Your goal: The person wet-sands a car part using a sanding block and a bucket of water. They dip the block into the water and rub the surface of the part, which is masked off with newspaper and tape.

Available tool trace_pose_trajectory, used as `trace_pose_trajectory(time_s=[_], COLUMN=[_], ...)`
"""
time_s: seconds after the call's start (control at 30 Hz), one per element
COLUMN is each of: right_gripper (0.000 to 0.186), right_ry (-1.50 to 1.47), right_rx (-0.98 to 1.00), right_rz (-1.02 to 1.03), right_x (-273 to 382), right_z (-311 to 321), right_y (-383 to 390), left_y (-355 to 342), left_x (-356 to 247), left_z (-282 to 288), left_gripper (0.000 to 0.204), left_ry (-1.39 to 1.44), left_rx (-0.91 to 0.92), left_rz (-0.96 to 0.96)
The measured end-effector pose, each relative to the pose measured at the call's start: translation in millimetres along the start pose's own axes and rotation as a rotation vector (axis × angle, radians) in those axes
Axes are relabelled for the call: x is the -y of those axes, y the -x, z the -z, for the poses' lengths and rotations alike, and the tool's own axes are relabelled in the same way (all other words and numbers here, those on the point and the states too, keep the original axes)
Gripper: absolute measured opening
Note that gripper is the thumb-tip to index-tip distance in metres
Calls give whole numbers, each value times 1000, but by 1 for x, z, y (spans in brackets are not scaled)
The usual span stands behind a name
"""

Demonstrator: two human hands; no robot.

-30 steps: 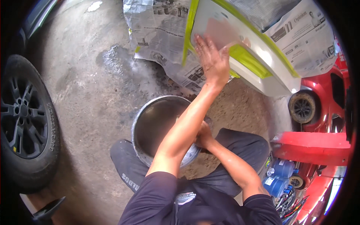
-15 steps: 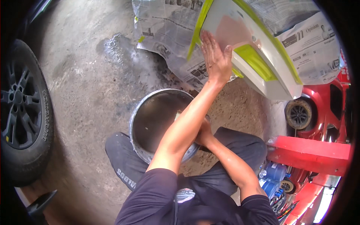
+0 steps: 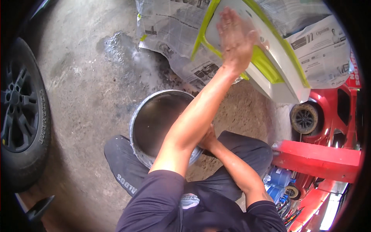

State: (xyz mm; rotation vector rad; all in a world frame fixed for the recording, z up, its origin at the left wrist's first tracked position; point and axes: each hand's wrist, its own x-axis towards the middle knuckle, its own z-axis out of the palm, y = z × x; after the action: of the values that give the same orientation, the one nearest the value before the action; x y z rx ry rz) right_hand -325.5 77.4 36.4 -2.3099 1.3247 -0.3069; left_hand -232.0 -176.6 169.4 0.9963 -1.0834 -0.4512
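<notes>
My left hand [image 3: 235,38] is blurred, fingers stretched out flat on a white, shaped panel [image 3: 291,87] bordered with yellow-green tape [image 3: 286,50] and surrounded by newspaper sheets [image 3: 170,34]. A recess in the panel is covered with the same tape [image 3: 266,67], just right of my wrist. Below, a round metal bucket [image 3: 136,116] with murky contents stands between my bent legs. My right hand [image 3: 208,137] is at the bucket's right side, fingers curled and partly hidden under my left forearm; what they hold cannot be made out.
A loose tyre on a black wheel [image 3: 25,162] is at the far left. On the right are a red car [image 3: 328,116], a red board-like piece [image 3: 317,156], blue water jugs [image 3: 280,178] and jumbled tools. Stained concrete floor [image 3: 81,96] surrounds the bucket.
My left hand has moved up and to the right along the panel and is now blurred. My right hand stays by the bucket. The view has shifted slightly.
</notes>
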Motion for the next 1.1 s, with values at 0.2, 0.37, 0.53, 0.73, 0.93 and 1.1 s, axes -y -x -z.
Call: trace_pose_trajectory(time_s=[0.2,0.37,0.53,0.73,0.93,1.1], right_gripper=[38,43,47,45,46,41], right_ry=[11,32,100,18,126,-9], right_rx=[-20,-27,-121,-35,72,55], right_rz=[-110,-27,158,-33,-79,-184], right_x=[16,6,-11,-7,11,16], right_z=[8,3,-6,-12,4,10], right_y=[-13,-10,3,-2,-11,-15], left_y=[66,74,18,63,119,115], left_x=[37,14,-25,2,15,24], left_z=[12,11,1,1,12,30], left_gripper=[89,88,89,89,84,73], left_ry=[61,6,-48,-86,-151,-103], left_rx=[63,116,62,105,236,120], left_rz=[213,173,-84,-114,118,207])
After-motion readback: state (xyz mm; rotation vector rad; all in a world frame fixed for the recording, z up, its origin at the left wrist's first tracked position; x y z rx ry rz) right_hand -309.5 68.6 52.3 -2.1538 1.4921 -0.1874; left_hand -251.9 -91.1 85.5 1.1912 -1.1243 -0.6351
